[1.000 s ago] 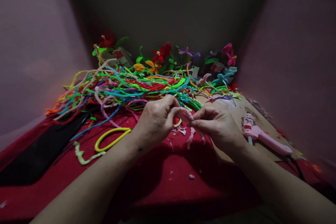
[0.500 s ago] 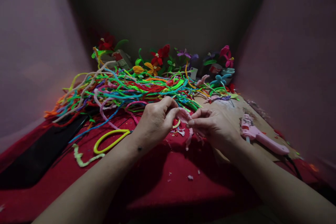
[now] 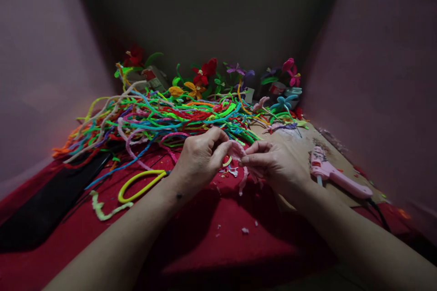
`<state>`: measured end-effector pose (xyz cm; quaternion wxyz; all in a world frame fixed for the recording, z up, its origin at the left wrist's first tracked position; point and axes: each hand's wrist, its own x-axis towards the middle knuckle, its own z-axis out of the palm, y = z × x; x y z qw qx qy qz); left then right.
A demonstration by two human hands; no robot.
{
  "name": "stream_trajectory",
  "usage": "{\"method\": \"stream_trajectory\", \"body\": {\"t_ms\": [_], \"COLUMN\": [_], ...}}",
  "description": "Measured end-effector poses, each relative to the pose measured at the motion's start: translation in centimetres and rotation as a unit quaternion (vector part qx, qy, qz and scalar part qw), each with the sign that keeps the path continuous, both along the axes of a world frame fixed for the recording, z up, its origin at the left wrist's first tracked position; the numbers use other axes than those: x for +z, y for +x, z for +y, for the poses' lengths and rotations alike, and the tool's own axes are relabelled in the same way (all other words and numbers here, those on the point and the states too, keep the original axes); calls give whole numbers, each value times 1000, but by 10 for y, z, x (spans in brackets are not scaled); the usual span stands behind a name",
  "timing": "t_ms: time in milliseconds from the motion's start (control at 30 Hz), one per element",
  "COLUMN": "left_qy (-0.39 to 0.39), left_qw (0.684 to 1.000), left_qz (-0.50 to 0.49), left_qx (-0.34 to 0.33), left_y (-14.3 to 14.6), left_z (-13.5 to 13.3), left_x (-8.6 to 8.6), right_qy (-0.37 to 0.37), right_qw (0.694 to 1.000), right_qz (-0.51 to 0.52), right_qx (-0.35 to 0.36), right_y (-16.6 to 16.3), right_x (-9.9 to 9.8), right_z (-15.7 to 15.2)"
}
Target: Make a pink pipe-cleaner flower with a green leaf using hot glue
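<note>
My left hand and my right hand meet over a red cloth, both pinching a pale pink pipe cleaner piece between thumbs and fingers. A loose end of it hangs down below my right hand's fingers. Just behind my hands lies a big tangled heap of coloured pipe cleaners.
A pink glue gun lies on a cardboard sheet at the right. A yellow loop and a pale green strip lie at the left beside a black flat object. Finished pipe-cleaner flowers stand along the back.
Both hands keep their pinch on the pink piece, with small finger shifts. The whole scene has slid slightly left and down in view as my head moved.
</note>
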<state>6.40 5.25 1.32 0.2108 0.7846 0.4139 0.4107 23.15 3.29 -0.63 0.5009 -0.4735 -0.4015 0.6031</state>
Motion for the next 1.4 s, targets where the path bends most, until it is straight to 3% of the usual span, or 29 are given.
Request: {"method": "stream_trajectory", "body": {"t_ms": [333,467,567,700,800,900,1167,1300,1400], "left_qy": [22,-19,-72,-202,-344,-421,-467,-464,-447], "left_qw": [998,999,992,959,912,862,808,809,828], "left_qz": [8,-23,-101,-196,-216,-254,-327,-333,-316], "left_qx": [50,38,13,19,-61,-120,-148,-138,-121], "left_y": [-5,-6,-6,-3,1,7,14,17,19], "left_z": [4,7,9,10,9,8,4,4,5], "left_x": [1,0,2,3,-2,-13,-25,-26,-28], "right_qy": [-3,-16,-24,-34,-17,11,2,10,25], "right_qw": [999,999,999,996,995,994,993,994,994], "right_qz": [-17,-20,23,84,101,105,111,99,86], "right_qx": [48,43,17,4,19,21,33,37,56], "right_y": [-1,-1,0,0,-1,-4,-7,-8,-8], "right_x": [2,0,-3,-4,-5,-7,-7,-8,-9], "right_z": [-2,-1,2,5,5,4,5,3,2]}}
